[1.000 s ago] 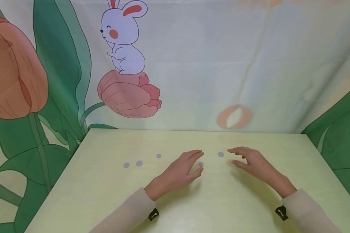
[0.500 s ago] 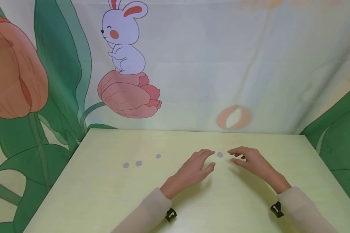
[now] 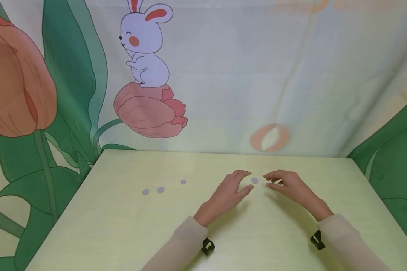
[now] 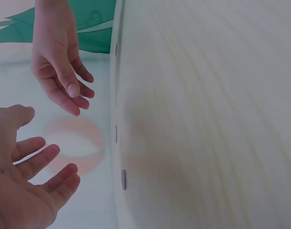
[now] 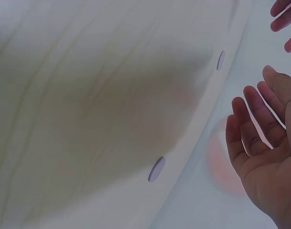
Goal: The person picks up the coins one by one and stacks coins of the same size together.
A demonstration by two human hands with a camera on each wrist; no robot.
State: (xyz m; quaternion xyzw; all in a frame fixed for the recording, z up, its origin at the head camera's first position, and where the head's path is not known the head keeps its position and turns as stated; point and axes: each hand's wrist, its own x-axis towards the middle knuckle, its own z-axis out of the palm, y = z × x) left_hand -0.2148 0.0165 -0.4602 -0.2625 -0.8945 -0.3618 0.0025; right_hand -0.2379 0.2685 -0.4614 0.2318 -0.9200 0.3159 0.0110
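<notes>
In the head view my left hand (image 3: 225,190) is held above the table, thumb and fingers spread apart with nothing between them. Just past its fingertips a flat grey disc (image 3: 254,180) lies on the tabletop. On the other side of that disc hovers my right hand (image 3: 293,188), its fingers loosely bent and holding nothing. Further left lie three more grey discs: one (image 3: 146,192) at the far left, another (image 3: 160,190) beside it, and a third (image 3: 183,181) nearer the left hand. The right wrist view shows two thin discs, one low (image 5: 156,169) and one higher up (image 5: 221,60).
The pale yellow table (image 3: 122,233) reaches back to a hanging cloth (image 3: 217,94) printed with a rabbit and tulips. A small black clip-like device (image 3: 208,246) sits at the left cuff, and a similar device (image 3: 317,241) at the right cuff.
My left hand has moved right, toward the right hand, covering a disc seen between its fingers earlier. The right hand has barely shifted. The discs look unmoved apart from slight camera drift.
</notes>
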